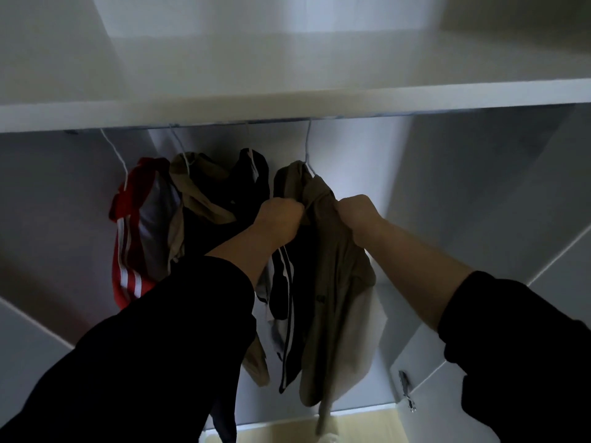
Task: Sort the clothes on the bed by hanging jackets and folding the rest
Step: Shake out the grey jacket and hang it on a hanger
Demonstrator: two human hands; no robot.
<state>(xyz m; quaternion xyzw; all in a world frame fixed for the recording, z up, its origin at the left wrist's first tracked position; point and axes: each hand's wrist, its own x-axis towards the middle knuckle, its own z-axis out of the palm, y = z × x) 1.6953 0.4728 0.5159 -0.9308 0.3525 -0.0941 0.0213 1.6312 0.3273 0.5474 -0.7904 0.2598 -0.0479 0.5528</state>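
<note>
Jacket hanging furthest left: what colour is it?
The jacket is red with white stripes, and the head view shows it best.

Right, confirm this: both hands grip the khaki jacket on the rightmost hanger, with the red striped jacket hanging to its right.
Wrong on one point: in the head view the red striped jacket hangs far to its left. The left hand and right hand do both grip the khaki jacket on the rightmost hanger.

Dim, cool light from above leaves the wardrobe interior (447, 187) shadowed, with soft blur and wide-angle bending at edges
</note>
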